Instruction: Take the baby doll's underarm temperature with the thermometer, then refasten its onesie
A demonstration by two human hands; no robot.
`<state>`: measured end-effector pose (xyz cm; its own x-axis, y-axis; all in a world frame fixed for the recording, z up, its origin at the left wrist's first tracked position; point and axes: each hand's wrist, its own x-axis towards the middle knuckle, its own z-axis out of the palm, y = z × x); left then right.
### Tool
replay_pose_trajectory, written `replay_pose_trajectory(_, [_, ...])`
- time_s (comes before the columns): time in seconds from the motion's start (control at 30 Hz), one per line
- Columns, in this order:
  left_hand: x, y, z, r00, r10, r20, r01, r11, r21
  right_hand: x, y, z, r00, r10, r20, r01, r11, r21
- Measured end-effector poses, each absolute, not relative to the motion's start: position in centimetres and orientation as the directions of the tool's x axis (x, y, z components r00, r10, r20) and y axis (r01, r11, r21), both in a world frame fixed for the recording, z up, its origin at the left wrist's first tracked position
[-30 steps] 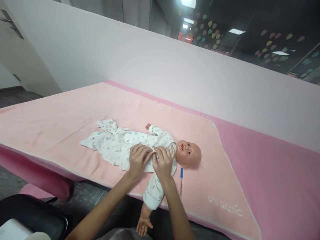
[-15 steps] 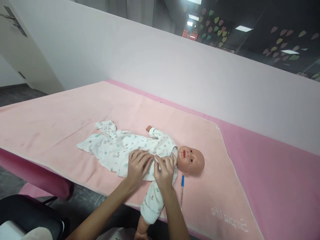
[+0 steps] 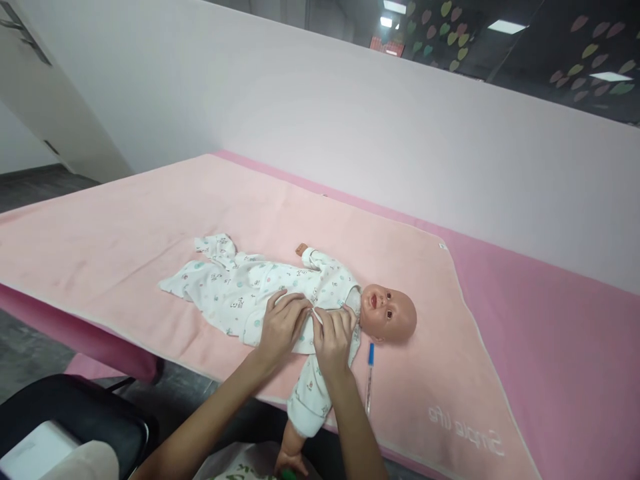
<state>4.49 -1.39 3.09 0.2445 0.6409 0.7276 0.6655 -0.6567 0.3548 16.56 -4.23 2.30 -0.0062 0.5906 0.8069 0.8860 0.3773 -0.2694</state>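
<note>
A baby doll [image 3: 387, 312] lies on its back with its head to the right, dressed in a white printed romper [image 3: 220, 287]. Over its chest, my left hand [image 3: 283, 323] pinches the edge of the romper's front. My right hand [image 3: 334, 333] pinches the cloth right beside it, the fingertips of both hands almost meeting. Whatever fastening lies between the fingertips is too small to make out. One doll arm in its sleeve [image 3: 310, 393] hangs toward me over the table edge; the other points away.
A thermometer-like clear stick with a blue cap [image 3: 371, 357] lies near the doll's head. Under the doll is a pink mat [image 3: 425, 373] on a padded table. A white wall [image 3: 350, 120] rises behind it. A black chair [image 3: 100, 400] with a white box [image 3: 37, 450] stands at lower left.
The view has shifted slightly, so everything sits a little further right and higher. Both hands stay pinched on the romper at the chest, with only small finger movement.
</note>
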Motion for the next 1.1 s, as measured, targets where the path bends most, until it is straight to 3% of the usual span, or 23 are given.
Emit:
replay_pose_trajectory(0.13, [4.5, -1.5, 3.1, 0.254, 0.669, 0.698, 0.66, -0.647, 0.381, 16.6, -4.3, 2.4, -0.055, 0.579, 0.814, 0.912, 0.36, -0.195])
replay_pose_trajectory(0.4, [4.8, -1.1, 2.8, 0.253, 0.738, 0.625, 0.707, -0.582, 0.402, 16.6, -4.3, 2.0, -0.078, 0.593, 0.801, 0.927, 0.338, -0.16])
replay_pose_trajectory(0.8, [4.3, -1.6, 2.6, 0.317, 0.679, 0.662, 0.665, -0.657, 0.355, 16.6, -4.2, 1.9, -0.032, 0.578, 0.815, 0.934, 0.309, -0.182])
replay_pose_trajectory(1.1, [3.0, -2.3, 2.7, 0.167, 0.705, 0.689, 0.705, -0.574, 0.417, 16.7, -4.5, 2.1, 0.081, 0.522, 0.849, 0.896, 0.336, -0.292])
